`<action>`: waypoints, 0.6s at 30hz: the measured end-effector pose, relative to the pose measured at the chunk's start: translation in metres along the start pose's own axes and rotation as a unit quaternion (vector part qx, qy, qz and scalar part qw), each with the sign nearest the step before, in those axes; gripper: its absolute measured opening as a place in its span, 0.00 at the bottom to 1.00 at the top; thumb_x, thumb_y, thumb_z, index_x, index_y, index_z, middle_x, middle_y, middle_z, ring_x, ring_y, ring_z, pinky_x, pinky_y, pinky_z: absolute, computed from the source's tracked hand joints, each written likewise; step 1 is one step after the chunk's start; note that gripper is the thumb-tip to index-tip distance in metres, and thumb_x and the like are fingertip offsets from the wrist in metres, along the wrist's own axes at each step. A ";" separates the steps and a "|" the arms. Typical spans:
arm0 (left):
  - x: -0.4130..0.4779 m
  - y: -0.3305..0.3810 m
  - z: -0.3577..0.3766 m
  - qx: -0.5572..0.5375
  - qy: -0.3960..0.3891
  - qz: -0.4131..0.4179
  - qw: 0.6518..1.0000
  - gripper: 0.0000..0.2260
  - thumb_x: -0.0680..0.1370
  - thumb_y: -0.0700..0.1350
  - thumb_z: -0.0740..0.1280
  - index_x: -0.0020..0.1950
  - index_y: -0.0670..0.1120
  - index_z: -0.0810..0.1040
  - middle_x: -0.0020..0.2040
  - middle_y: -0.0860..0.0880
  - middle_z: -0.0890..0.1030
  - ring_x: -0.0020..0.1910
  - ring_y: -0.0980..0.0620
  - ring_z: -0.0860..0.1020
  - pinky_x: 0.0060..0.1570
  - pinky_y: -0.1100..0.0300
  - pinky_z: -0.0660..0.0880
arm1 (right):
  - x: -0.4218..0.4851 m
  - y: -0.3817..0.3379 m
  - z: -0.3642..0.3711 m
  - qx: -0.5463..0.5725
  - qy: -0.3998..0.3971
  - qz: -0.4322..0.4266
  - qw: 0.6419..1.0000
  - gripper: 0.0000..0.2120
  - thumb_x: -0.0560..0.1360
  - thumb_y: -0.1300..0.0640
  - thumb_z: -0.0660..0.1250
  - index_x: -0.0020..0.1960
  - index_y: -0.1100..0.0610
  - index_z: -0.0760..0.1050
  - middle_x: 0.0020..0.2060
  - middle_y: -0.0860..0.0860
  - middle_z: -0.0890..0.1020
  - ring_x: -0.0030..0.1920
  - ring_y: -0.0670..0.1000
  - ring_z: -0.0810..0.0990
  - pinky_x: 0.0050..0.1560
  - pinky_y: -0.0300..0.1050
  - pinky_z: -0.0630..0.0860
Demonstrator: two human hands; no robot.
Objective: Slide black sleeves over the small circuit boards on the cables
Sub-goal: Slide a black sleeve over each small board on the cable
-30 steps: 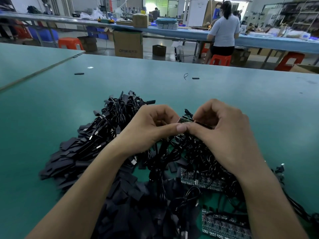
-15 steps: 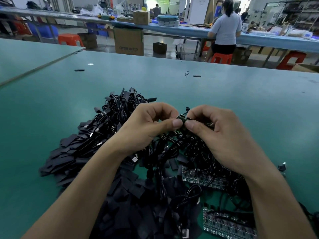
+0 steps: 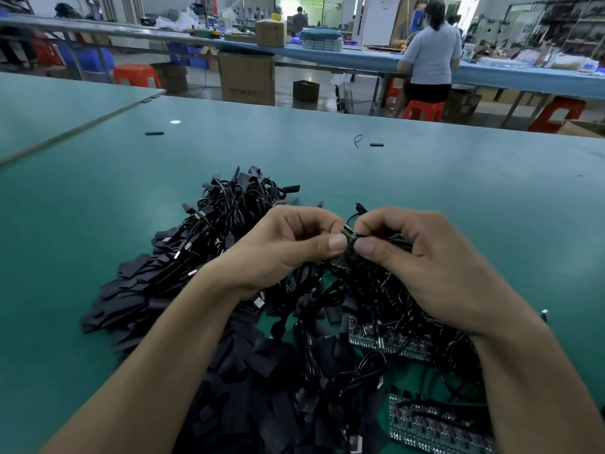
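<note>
Both hands meet above the middle of the desk (image 3: 98, 208), over a black heap. The left hand (image 3: 284, 247) and the right hand (image 3: 425, 263) each have their fingers curled in, and each pinches one small board (image 3: 349, 239) between thumb and fingers. The two thumb tips lie just beside each other on its near face. The board is dark and studded with tiny parts. A thin black lead rises from behind it past the right fingers. Whether a sleeve is on it I cannot tell.

Under the wrists lies a tangle of cables (image 3: 229, 217), heaped from the desk's middle toward the near edge. Flat black sleeves (image 3: 131, 306) spread out on the left of the heap and along the near edge between the forearms. Two panels (image 3: 386, 342) of joined boards lie half under the cables near the right forearm, one closer to the near edge.

Toward the far edge lie two small black pieces (image 3: 154, 133), well apart, with a bent wire (image 3: 357, 140) beside the right one. Beyond the desk a person (image 3: 429, 50) sits on a red stool (image 3: 422, 110) at another bench, and a box (image 3: 247, 78) stands on the floor.
</note>
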State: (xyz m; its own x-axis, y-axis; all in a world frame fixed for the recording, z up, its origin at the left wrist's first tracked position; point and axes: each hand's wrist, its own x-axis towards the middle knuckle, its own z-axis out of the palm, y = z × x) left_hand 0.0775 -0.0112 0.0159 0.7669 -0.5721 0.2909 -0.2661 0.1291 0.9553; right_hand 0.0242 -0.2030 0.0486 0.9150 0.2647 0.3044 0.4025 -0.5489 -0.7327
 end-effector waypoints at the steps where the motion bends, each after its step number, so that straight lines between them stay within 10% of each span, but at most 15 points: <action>1: 0.000 -0.001 0.001 0.003 0.005 0.000 1.000 0.03 0.76 0.39 0.68 0.43 0.44 0.79 0.35 0.58 0.78 0.34 0.63 0.73 0.39 0.73 0.69 | 0.000 0.000 0.001 -0.005 0.012 0.003 1.000 0.06 0.75 0.46 0.66 0.46 0.47 0.79 0.36 0.52 0.81 0.40 0.57 0.78 0.47 0.59 0.76; 8: 0.000 0.013 -0.014 -0.139 0.189 0.012 0.972 0.06 0.77 0.49 0.67 0.44 0.46 0.78 0.39 0.50 0.80 0.35 0.53 0.79 0.42 0.57 0.80 | 0.002 0.001 0.001 -0.125 0.222 0.088 0.963 0.12 0.78 0.51 0.70 0.38 0.41 0.72 0.34 0.36 0.81 0.41 0.43 0.79 0.61 0.60 0.73; 14: 0.001 0.023 -0.023 0.111 0.430 0.127 0.887 0.05 0.81 0.47 0.69 0.46 0.54 0.78 0.37 0.54 0.80 0.27 0.57 0.73 0.29 0.63 0.71 | 0.003 0.004 0.011 -0.285 0.274 0.161 0.905 0.21 0.75 0.61 0.72 0.65 0.46 0.76 0.58 0.50 0.75 0.63 0.53 0.69 0.55 0.46 0.56; 18: -0.001 0.026 -0.030 0.195 0.490 0.143 0.837 0.06 0.78 0.48 0.72 0.43 0.58 0.79 0.35 0.62 0.79 0.34 0.64 0.76 0.37 0.65 0.71 | 0.002 -0.009 0.030 -0.306 0.247 0.065 0.917 0.21 0.72 0.60 0.76 0.61 0.45 0.79 0.57 0.48 0.72 0.59 0.47 0.62 0.55 0.45 0.54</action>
State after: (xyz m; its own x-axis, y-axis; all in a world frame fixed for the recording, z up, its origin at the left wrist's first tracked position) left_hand 0.0870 0.0172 0.0420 0.6996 0.4013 0.5912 -0.5442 -0.2370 0.8048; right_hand 0.0210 -0.1735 0.0377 0.7968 -0.1431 0.5871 0.0896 -0.9328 -0.3490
